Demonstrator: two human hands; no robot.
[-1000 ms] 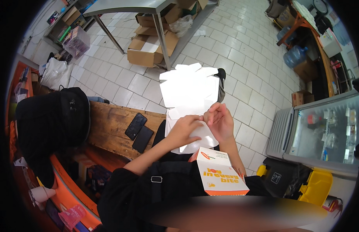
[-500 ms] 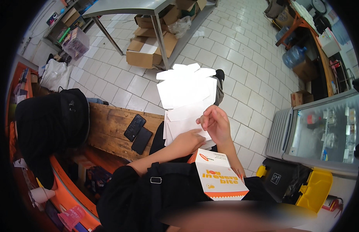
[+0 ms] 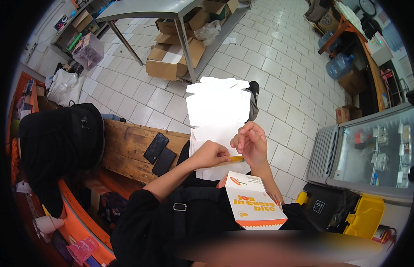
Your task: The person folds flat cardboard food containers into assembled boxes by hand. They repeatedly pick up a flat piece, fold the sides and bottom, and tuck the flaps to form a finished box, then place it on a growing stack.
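Observation:
White flat cardboard box blanks point(image 3: 219, 107) lie in a stack across my lap, their tabs pointing away from me. My left hand point(image 3: 211, 154) pinches the near edge of the top box blank, where a strip of yellow print shows. Just right of it my right hand point(image 3: 252, 141) is raised over the stack's right side, fingers loosely bent and apart, with nothing seen in them. Close to my body, beside my right forearm, rests a partly folded white and orange printed box point(image 3: 253, 202).
Two dark phones point(image 3: 159, 153) lie on the wooden bench point(image 3: 122, 144) at my left, near a person's black-clothed body part point(image 3: 60, 142). Ahead stands a steel table point(image 3: 149, 11) with open cartons point(image 3: 169, 66) below. A glass-fronted fridge point(image 3: 371, 151) and a black-yellow bin point(image 3: 327, 207) are at right.
My left hand has gone from lying flat on the stack to pinching its near edge, exposing yellow print. The top blank has shifted slightly and straightened. My right hand has lifted its fingers slightly.

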